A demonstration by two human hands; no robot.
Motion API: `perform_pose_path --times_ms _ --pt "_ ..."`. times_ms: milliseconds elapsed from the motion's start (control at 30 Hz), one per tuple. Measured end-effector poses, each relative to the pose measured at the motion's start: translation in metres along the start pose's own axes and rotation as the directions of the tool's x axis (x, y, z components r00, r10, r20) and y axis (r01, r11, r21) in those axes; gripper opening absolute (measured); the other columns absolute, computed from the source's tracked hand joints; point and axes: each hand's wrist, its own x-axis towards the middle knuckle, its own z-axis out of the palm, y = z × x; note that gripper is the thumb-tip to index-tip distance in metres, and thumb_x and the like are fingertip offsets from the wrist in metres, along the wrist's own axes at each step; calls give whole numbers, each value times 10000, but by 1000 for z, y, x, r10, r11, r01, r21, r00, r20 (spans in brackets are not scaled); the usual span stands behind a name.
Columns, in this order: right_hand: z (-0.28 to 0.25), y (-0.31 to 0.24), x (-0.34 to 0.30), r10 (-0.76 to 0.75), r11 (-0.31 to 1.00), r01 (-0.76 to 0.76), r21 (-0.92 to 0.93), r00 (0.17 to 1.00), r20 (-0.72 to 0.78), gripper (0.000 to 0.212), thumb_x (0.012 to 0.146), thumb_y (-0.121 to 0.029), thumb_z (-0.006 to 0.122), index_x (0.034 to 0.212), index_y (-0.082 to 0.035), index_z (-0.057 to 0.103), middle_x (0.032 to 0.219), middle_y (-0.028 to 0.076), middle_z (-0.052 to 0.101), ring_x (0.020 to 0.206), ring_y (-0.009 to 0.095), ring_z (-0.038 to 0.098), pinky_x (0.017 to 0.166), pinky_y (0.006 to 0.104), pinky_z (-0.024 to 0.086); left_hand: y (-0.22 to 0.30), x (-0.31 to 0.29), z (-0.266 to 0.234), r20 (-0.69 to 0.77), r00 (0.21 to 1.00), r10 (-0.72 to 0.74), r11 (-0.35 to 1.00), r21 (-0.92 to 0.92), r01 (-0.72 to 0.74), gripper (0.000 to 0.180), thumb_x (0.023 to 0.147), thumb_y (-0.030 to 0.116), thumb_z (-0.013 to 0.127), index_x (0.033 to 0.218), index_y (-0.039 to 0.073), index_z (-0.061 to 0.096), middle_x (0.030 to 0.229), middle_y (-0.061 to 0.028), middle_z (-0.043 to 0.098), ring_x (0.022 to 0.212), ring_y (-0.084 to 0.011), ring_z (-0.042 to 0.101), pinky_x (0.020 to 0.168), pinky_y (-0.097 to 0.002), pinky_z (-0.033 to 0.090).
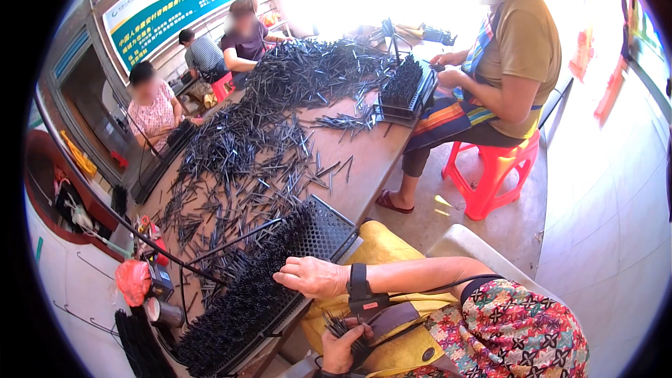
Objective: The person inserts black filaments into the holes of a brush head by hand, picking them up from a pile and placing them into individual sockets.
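The left hand (pixel 313 276) is resting flat, fingers open, on the perforated rack (pixel 329 227) of upright black rods, while the right hand (pixel 343 346), below the rack, is gripping a bundle of rods (pixel 336 324), best fed one per hole.

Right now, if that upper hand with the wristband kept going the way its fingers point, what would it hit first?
Most likely the dense rows of black sticks standing in the perforated tray; the left hand hovers just over them, fingers pointing left, though depth is hard to judge.

A long rectangular banner (pixel 183 0) hangs on the far wall upper left, teal-blue with white and yellow-green areas.
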Motion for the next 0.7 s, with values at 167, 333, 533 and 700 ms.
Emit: perform_pose_path --times_ms 167,333,533,700 --pt "9 1 -8 31 996 -23 84 994 -105 432 629 24 576 1047 78 481 792 143 502 717 303 496 584 372 450 10 -5 6 -26 999 -47 999 26 48 159 786 -27 598 940 -9 561 805 -133 630 697 -230 618 626 -317 514" --pt "10 6 -18 60 992 -66 112 997 52 392 648 8 568 1034 50 513 781 137 529 724 305 510 620 384 454 5 2 0 52 998 -27 999 45 24 182 795 6 609 973 -8 572 809 -111 636 703 -229 621 635 -295 504" --pt "2 -7 0 178 981 -166 -98 975 134 206 627 -101 586 778 -39 461 716 107 518 713 308 546 614 391 466 11 3 3 48 998 -48 999 26 47 86 795 -10 558 875 -22 528 760 -142 612 676 -237 615 606 -335 508" --pt "8 1 -5 303 946 -285 -154 946 113 145 628 -59 568 767 -47 527 665 128 529 645 343 558 578 420 471 7 6 -4 6 997 -70 997 -37 71 182 804 30 601 952 -5 501 773 -145 606 668 -228 607 609 -324 501"
